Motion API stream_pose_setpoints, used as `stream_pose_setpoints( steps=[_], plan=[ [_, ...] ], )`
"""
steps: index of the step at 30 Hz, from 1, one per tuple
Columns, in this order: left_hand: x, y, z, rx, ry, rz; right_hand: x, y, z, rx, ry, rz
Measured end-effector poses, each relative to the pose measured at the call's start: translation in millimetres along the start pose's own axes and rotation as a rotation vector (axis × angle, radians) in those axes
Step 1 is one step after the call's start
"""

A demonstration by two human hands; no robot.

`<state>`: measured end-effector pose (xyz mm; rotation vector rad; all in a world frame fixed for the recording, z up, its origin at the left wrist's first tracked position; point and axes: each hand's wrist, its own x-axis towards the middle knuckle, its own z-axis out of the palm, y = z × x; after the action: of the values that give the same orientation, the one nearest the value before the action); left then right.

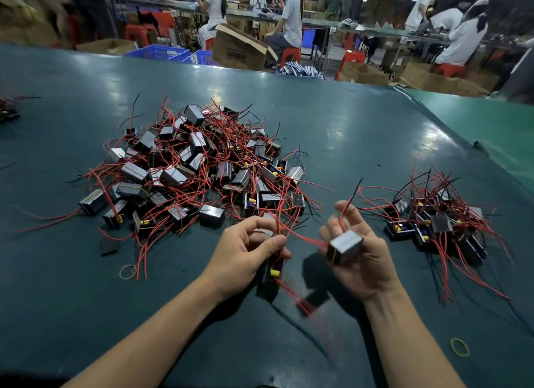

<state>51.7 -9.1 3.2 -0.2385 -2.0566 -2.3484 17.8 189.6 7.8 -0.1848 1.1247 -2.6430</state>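
Note:
My left hand (250, 249) curls round a small black module (274, 273) with a yellow part and pinches its red wires. My right hand (358, 251), palm up, holds a second small black box module (344, 245) with a shiny top; a red wire runs up between its fingers. A large heap of the same wired modules (196, 173) lies on the dark green table (332, 133) beyond my left hand. A smaller heap (436, 222) lies to the right of my right hand.
Two yellow rubber bands lie on the table, one (127, 272) to the left of my left hand, another (460, 346) at the lower right. Beyond the table's far edge are cardboard boxes (239, 49), blue crates (157, 52), red stools and seated people at benches.

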Motion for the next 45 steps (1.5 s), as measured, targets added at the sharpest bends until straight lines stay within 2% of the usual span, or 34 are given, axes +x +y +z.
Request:
stream_pose_setpoints(
  steps=[3,5,6,8,10,15,21,26,31,40,45],
  plan=[
    [1,-1,0,0.04,0.013,0.056,-3,10,7,-0.31,-0.119,0.073],
    [2,-1,-1,0.057,0.08,0.093,-3,16,12,-0.493,-0.1,0.042],
    [3,-2,-3,0.009,0.124,0.09,-3,17,12,-0.504,-0.09,0.042],
    [4,-2,-5,-0.179,0.187,0.025,-4,13,12,-0.389,-0.105,0.096],
    [7,-2,-7,-0.251,0.204,-0.031,-5,10,11,-0.261,-0.141,0.135],
    [4,-2,-1,-0.14,0.121,0.006,-6,19,16,-0.454,-0.121,0.065],
    [3,1,-4,-0.055,0.169,0.036,-3,17,18,-0.402,-0.048,0.079],
    [6,3,1,-0.471,0.029,-0.146,-3,27,23,-0.438,0.01,0.015],
    [10,-1,9,-0.315,0.028,-0.126,0,32,23,-0.488,0.044,-0.068],
    [14,3,6,-0.273,0.093,-0.078,2,34,27,-0.379,0.013,-0.015],
    [10,-1,4,-0.247,0.043,-0.095,0,36,24,-0.387,0.003,0.002]
  ],
)
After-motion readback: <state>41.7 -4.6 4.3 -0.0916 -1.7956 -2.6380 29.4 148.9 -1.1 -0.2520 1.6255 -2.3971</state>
